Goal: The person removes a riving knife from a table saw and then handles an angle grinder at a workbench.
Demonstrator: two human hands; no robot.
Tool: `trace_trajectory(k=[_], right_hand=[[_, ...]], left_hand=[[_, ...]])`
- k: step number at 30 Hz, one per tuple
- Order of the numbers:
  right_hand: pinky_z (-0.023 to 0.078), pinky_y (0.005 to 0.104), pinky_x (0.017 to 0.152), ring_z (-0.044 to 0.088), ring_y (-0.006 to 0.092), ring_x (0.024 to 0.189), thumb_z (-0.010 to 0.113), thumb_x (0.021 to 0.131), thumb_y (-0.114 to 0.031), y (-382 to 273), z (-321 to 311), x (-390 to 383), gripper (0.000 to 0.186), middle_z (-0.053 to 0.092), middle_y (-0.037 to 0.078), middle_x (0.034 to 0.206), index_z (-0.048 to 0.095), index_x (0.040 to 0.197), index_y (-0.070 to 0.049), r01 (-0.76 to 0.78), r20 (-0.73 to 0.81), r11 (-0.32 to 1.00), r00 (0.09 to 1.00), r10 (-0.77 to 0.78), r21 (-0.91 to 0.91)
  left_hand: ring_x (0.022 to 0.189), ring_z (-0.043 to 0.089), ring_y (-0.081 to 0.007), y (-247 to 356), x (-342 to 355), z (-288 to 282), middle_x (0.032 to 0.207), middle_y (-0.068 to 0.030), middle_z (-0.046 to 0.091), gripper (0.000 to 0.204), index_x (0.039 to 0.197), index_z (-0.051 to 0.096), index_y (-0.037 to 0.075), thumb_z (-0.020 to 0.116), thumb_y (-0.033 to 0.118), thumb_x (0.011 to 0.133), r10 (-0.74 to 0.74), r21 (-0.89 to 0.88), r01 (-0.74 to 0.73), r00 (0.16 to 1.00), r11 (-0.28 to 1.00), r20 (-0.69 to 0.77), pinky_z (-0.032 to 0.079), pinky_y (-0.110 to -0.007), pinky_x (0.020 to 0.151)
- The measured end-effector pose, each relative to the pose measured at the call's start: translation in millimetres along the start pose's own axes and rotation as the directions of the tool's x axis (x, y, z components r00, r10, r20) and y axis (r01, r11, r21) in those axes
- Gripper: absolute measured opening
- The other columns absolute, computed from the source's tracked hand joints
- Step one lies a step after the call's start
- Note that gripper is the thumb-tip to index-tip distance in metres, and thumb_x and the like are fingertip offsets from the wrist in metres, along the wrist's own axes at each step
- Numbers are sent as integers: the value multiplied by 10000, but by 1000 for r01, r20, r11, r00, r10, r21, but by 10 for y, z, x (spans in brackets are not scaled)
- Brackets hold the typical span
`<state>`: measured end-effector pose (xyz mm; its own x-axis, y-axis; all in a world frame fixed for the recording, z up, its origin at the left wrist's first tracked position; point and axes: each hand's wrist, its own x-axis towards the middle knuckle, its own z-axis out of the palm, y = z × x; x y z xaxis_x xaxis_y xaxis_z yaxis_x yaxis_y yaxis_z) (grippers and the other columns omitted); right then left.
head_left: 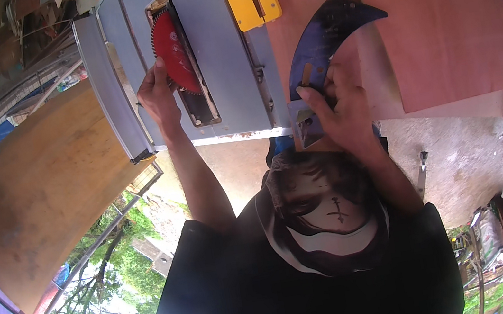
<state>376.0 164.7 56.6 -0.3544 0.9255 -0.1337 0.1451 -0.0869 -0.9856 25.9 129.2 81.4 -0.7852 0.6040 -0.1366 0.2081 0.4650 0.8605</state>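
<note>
My left hand is closed at the left edge of a red circular saw blade, fingers and thumb against its toothed rim. The blade sits upright in the long opening of a grey table saw. My right hand grips a dark blue, curved, pointed metal plate by its slotted lower part, thumb across the face. A silver metal bracket is at that plate's lower end, just beside my thumb. A yellow slotted insert plate lies on the saw's far right, above the dark plate.
Pink board sheets lie on the right. A grey rail runs along the saw's left side, beside a large tan panel. Concrete floor shows below the saw's edge. Metal railings, stacked scrap and trees show around the rim.
</note>
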Motion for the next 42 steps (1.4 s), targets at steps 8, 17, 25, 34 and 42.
trace_trajectory(k=[8, 17, 25, 34, 42], right_hand=[[377, 322, 507, 443, 99, 523, 817, 947, -143, 54, 13, -29, 289, 507, 66, 606, 564, 1026, -27, 43, -35, 997, 998, -45, -57], [377, 337, 504, 426, 143, 516, 827, 933, -149, 40, 11, -38, 325, 463, 60, 633, 537, 1031, -38, 67, -59, 996, 996, -71, -62], [439, 345, 539, 548, 180, 544, 825, 932, -156, 78, 8, -63, 334, 587, 90, 680, 542, 1054, -28, 66, -68, 996, 995, -70, -52], [486, 354, 558, 620, 191, 571, 834, 920, -157, 58, -8, -74, 363, 618, 96, 702, 540, 1080, -17, 31, -48, 998, 998, -33, -48], [534, 365, 587, 686, 227, 610, 839, 914, -157, 107, -17, -78, 387, 670, 118, 742, 548, 1123, -12, 9, -35, 999, 999, -11, -39]], left_hand=[[808, 733, -136, -6, 36, 3, 920, -89, 775, 471, 1184, 762, -74, 744, 372, 1034, 4, 12, -5, 1000, 1000, 11, 638, -302, 711], [766, 733, -147, 13, 75, -12, 884, -89, 773, 451, 1118, 780, -68, 747, 373, 1028, -2, 38, 2, 1000, 999, 11, 631, -303, 687], [671, 668, -96, 104, 261, -1, 813, -22, 723, 459, 1085, 760, -6, 801, 438, 976, -52, 115, 53, 999, 992, -8, 505, -252, 584], [688, 649, -86, 267, 713, 70, 815, -28, 726, 510, 1120, 761, -23, 814, 458, 959, 6, 254, -16, 999, 967, 42, 463, -240, 604], [906, 736, -178, 236, 467, 40, 1041, -125, 785, 616, 1288, 709, -84, 759, 456, 994, 48, 238, -44, 999, 970, -10, 569, -315, 723]])
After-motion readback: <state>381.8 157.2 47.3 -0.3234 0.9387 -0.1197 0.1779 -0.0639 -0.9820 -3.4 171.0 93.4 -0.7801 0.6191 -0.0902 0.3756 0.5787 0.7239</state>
